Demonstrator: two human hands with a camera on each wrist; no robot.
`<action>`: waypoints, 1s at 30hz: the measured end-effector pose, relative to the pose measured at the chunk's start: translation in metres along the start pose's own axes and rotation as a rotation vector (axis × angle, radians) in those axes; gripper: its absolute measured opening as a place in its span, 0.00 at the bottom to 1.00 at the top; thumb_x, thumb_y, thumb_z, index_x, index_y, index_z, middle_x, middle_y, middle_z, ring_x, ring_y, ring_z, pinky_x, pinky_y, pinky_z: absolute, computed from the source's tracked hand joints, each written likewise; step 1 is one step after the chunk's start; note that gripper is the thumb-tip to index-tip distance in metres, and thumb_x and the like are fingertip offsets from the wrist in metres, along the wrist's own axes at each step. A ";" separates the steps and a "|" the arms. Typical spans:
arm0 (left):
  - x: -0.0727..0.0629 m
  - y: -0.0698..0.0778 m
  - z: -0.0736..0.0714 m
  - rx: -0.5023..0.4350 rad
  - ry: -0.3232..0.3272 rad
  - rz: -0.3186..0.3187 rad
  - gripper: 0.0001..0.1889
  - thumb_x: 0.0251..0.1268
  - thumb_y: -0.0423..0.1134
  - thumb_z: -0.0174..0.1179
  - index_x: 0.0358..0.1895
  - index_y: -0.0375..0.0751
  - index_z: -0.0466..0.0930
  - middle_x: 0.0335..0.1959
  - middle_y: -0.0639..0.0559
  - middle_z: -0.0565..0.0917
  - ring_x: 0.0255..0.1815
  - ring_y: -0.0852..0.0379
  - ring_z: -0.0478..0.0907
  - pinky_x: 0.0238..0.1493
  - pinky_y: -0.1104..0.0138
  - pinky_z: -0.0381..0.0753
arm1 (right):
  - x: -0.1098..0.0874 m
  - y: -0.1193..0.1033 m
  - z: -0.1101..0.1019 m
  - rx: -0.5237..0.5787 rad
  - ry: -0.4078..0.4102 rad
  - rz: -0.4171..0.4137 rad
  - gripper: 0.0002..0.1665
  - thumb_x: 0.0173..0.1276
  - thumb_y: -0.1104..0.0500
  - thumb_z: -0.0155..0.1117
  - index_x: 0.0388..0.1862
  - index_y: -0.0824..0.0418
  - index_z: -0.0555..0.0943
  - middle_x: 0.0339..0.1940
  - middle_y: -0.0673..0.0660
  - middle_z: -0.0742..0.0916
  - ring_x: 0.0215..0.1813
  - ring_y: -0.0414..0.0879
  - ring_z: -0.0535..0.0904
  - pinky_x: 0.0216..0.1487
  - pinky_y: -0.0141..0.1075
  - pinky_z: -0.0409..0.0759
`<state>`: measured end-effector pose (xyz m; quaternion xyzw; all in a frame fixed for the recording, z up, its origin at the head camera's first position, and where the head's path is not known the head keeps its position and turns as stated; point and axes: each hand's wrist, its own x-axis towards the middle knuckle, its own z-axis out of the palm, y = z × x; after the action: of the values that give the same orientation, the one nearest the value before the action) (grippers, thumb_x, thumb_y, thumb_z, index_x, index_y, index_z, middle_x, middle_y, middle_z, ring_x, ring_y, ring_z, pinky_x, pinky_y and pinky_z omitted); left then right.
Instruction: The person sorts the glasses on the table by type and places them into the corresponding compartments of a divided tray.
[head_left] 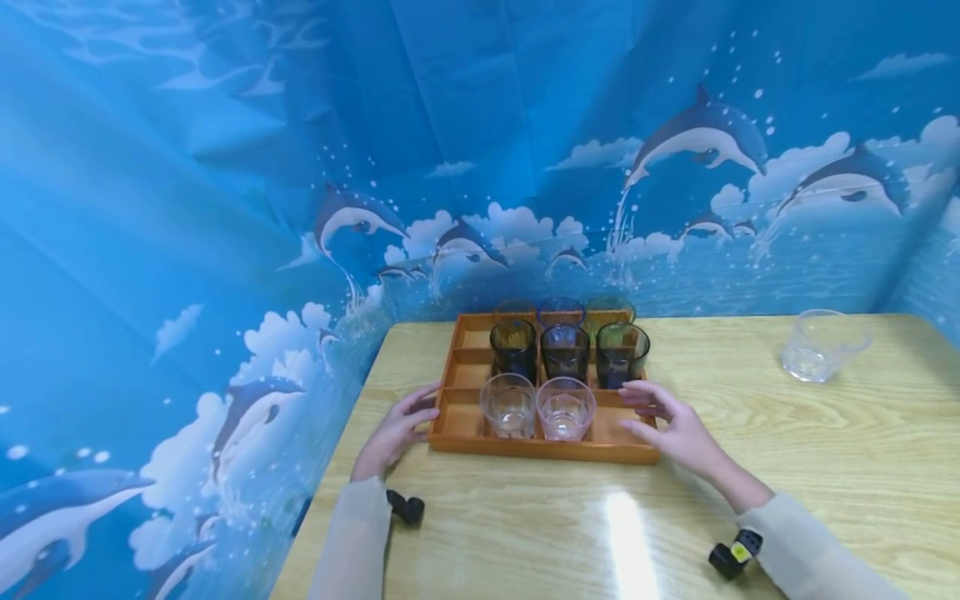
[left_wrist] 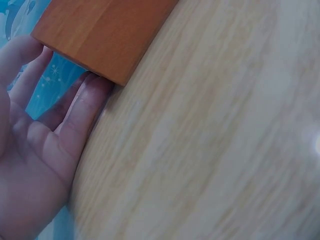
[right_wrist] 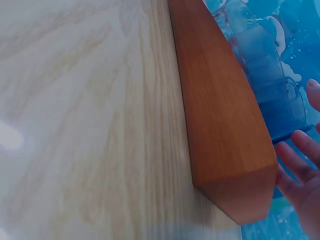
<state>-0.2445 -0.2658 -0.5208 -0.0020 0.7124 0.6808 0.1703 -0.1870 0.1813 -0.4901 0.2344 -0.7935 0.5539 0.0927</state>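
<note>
A wooden compartment tray [head_left: 465, 443] on the table holds several drinking glasses in rows. My left hand [head_left: 397, 429] is at the tray's left side, its fingertips against the end wall, as the left wrist view also shows. My right hand [head_left: 678, 433] reaches over the right side, thumb above the front-right compartment and fingers close to a dark glass [head_left: 622, 358]. In the right wrist view, its loosely bent fingers [right_wrist: 295, 162] are beside the tray's corner. In front stand a clear glass [head_left: 510, 412] and a pinkish glass [head_left: 566, 412].
Two more dark glasses, one brownish [head_left: 514, 354] and one bluish [head_left: 565, 354], fill the middle row. Amber, blue and green rims show behind. Another clear glass [head_left: 813, 354] sits apart at the table's far right. A dolphin-print sheet [head_left: 525, 150] borders the table [head_left: 525, 517].
</note>
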 end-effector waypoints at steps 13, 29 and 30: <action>-0.001 -0.001 -0.001 0.027 0.002 0.009 0.27 0.61 0.42 0.60 0.65 0.58 0.67 0.65 0.47 0.64 0.63 0.45 0.62 0.50 0.52 0.72 | -0.011 -0.002 -0.026 -0.012 0.109 -0.020 0.28 0.55 0.75 0.64 0.56 0.73 0.71 0.48 0.71 0.79 0.49 0.45 0.78 0.46 0.28 0.75; 0.000 -0.002 0.000 0.015 0.011 -0.004 0.28 0.61 0.40 0.60 0.66 0.55 0.66 0.64 0.44 0.66 0.60 0.45 0.66 0.48 0.53 0.74 | -0.027 0.021 -0.064 -0.119 0.183 0.067 0.28 0.58 0.70 0.65 0.59 0.70 0.71 0.49 0.56 0.82 0.48 0.36 0.77 0.44 0.23 0.74; 0.001 -0.002 -0.001 0.015 0.011 -0.001 0.28 0.62 0.40 0.60 0.66 0.55 0.66 0.64 0.44 0.66 0.60 0.44 0.66 0.48 0.53 0.74 | -0.028 0.022 -0.066 -0.125 0.191 0.072 0.28 0.59 0.69 0.65 0.59 0.70 0.71 0.49 0.55 0.82 0.48 0.35 0.77 0.44 0.22 0.73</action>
<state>-0.2449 -0.2662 -0.5228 -0.0047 0.7182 0.6755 0.1670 -0.1806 0.2561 -0.4952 0.1458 -0.8220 0.5261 0.1622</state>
